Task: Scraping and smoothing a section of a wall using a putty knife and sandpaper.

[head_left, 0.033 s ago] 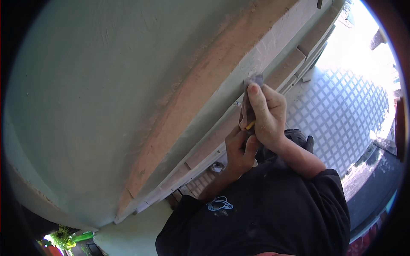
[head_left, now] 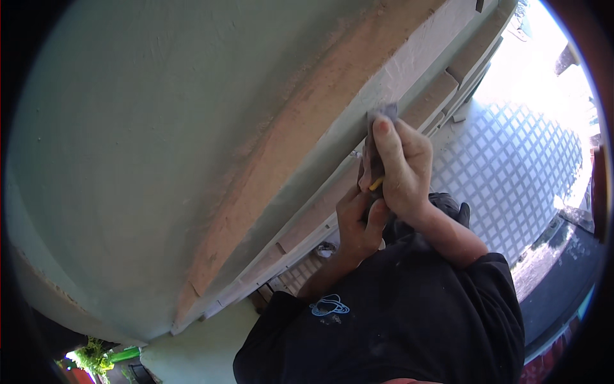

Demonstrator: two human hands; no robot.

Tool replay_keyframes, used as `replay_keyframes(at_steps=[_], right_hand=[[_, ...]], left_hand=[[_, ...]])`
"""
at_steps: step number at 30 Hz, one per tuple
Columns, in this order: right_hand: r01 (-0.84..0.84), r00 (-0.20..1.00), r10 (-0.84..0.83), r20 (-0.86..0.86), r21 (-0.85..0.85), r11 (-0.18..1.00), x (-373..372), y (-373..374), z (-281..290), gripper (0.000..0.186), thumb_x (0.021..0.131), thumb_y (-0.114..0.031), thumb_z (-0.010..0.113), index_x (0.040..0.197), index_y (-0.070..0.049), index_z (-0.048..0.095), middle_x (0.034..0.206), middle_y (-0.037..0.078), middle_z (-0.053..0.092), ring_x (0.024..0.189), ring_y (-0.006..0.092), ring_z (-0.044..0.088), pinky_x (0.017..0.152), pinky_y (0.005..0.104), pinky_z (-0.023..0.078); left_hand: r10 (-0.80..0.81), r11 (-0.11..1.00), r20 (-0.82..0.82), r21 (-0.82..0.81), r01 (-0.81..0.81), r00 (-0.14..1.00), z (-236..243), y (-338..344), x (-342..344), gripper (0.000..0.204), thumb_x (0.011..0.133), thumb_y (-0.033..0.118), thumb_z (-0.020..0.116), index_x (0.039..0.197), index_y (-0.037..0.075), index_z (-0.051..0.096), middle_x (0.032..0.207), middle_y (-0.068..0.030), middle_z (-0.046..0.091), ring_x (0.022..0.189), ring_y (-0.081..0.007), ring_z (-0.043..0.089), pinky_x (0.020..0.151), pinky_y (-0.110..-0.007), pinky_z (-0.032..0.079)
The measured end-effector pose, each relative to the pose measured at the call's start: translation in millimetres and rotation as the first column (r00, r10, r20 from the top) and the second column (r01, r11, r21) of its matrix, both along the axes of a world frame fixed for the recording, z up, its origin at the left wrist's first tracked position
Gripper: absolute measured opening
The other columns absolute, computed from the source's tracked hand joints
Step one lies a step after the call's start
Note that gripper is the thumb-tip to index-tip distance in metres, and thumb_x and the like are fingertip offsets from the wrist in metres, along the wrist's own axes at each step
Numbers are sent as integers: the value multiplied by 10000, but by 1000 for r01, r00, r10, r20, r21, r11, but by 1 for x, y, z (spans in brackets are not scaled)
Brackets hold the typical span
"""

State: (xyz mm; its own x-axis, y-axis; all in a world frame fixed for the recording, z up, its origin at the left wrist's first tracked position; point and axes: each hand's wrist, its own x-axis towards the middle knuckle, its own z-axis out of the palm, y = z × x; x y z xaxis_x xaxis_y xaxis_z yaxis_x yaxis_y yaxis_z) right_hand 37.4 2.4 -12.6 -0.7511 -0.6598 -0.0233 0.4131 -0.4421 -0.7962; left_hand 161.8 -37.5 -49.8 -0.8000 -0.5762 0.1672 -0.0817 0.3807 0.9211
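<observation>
Both my hands are closed on one long, narrow grey-brown strip (head_left: 373, 150), which may be sandpaper round a block; its exact kind does not show. My right hand (head_left: 404, 166) grips its upper part, thumb pressed along the face, and the grey end pokes out beyond the thumb. Lower down, my left hand (head_left: 359, 224) holds the bottom end between thumb and fingers. A small yellow piece (head_left: 376, 184) shows between the hands. The strip's tip lies against or close to the pale ledge (head_left: 390, 83) of a large curved, grey-green surface (head_left: 147, 153); contact cannot be made out.
An orange-brown raised band (head_left: 275, 153) runs diagonally along the curved surface. Stepped brown ledges (head_left: 435, 102) lie beyond my right hand. At right is a sunlit floor with lattice shadows (head_left: 511, 166). Green leaves (head_left: 94, 358) show at the lower left.
The strip's upper end and my right hand have shifted slightly up and to the right. My left hand stays almost in place, and both keep their hold.
</observation>
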Motion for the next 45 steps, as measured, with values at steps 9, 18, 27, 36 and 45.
replay_keyframes(at_steps=[9, 18, 27, 36, 45], right_hand=[[52, 997, -56, 45, 88, 995, 7, 6, 4, 484, 1007, -403, 599, 748, 4, 637, 620, 2, 581, 484, 48, 544, 435, 200, 394], [67, 998, -66, -15, 125, 990, 10, 8, 6, 453, 1050, -338, 527, 750, -8, 603, 586, 9, 563, 435, 55, 519, 416, 200, 397], [41, 996, -38, 79, -27, 999, 7, -3, -8, 481, 1005, -393, 606, 742, 9, 641, 622, 17, 600, 462, 47, 534, 415, 201, 399], [23, 998, -24, 64, 18, 1000, 9, 0, 0, 513, 1017, -407, 578, 696, -9, 616, 588, 8, 576, 443, 51, 534, 400, 202, 391], [35, 997, -37, 61, 30, 999, 2, 1, 7, 547, 1013, -434, 573, 668, -11, 596, 553, -9, 547, 434, 50, 520, 405, 205, 383]], left_hand=[[-70, 990, 66, 130, 61, 995, 8, 2, 10, 408, 993, 332, 541, 920, -64, 608, 814, -185, 599, 710, -305, 614, 615, -380, 448], [-67, 995, -4, 75, 67, 998, 7, 6, 10, 431, 1010, 347, 512, 860, -48, 601, 752, -155, 579, 646, -242, 580, 584, -355, 423], [-19, 999, -12, 34, 20, 1000, 5, -1, 3, 387, 989, 303, 552, 861, -58, 614, 779, -165, 594, 667, -269, 602, 586, -365, 431], [-23, 999, -13, 28, 24, 1000, 10, 0, 4, 366, 978, 285, 564, 931, -71, 637, 853, -207, 620, 743, -347, 638, 644, -396, 463], [7, 999, 13, -33, -7, 1000, 16, -2, -9, 358, 984, 289, 569, 986, -59, 651, 893, -221, 635, 801, -339, 654, 676, -390, 477]])
